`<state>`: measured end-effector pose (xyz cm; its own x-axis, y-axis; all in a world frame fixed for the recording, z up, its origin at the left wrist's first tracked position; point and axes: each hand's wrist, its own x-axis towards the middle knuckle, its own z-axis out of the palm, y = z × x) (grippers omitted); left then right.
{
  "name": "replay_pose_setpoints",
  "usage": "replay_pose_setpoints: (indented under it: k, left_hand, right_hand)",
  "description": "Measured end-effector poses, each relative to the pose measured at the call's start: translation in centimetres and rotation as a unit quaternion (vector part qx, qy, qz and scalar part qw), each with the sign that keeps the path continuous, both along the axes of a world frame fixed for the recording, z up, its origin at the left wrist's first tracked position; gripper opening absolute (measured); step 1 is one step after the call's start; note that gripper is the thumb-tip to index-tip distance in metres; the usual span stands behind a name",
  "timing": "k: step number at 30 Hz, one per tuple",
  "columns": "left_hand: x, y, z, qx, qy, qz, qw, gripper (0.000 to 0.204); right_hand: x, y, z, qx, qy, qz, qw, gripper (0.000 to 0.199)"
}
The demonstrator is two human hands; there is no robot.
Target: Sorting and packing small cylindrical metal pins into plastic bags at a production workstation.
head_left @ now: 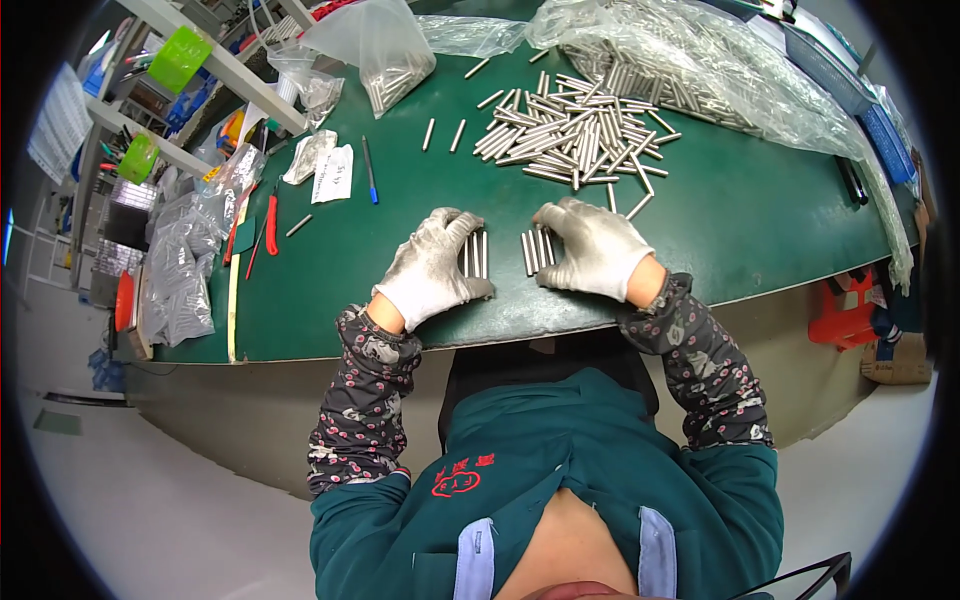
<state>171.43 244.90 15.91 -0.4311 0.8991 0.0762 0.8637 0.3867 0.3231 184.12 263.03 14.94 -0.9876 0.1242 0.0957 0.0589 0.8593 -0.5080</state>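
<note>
Pins (478, 254) and pins (536, 249), two short rows of stiff, slick-looking steel rods on the green mat (330, 290) near its front edge. Left hand (432, 268) and right hand (592, 246), gloved, rest flat against them, grasping nothing. Probably light and rolly; pinch mid-length.

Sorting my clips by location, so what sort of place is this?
Probably a small factory or assembly workbench: a heap of metal pins on a green table, bags of pins, and gloved hands lining pins up.
</note>
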Motion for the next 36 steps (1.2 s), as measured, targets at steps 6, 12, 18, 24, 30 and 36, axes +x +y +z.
replay_pose_setpoints:
  k: [6, 12, 18, 24, 30, 36]
  left_hand:
    - [-1.7, -1.6, -0.8, 0.091, -0.167, 0.076, 0.979, 0.05]
    - [0.0, -1.2, 0.0, 0.046, -0.139, 0.21, 0.967, 0.03]
    - [2.6, 1.8, 1.4, -0.088, 0.029, 0.191, 0.977, 0.052]
    - [1.4, 2.0, 0.7, -0.098, 0.05, 0.185, 0.977, 0.037]
    - [0.0, 1.0, 0.0, -0.133, 0.118, 0.156, 0.972, 0.031]
    - [-0.5, 0.9, -0.5, -0.146, 0.117, 0.14, 0.972, 0.033]
  right_hand:
    - [-1.1, -2.0, 1.4, 0.023, 0.052, 0.03, 0.998, 0.049]
    - [-2.1, -2.5, 1.4, 0.021, 0.095, 0.028, 0.995, 0.048]
    - [1.3, 0.0, -0.4, 0.016, 0.257, -0.08, 0.963, 0.016]
    - [2.2, 0.3, -0.9, 0.011, 0.256, -0.062, 0.964, 0.008]
    - [2.0, -0.1, -0.9, 0.01, 0.244, -0.015, 0.97, 0.009]
    - [2.2, -0.2, -1.0, 0.011, 0.241, -0.02, 0.97, 0.009]
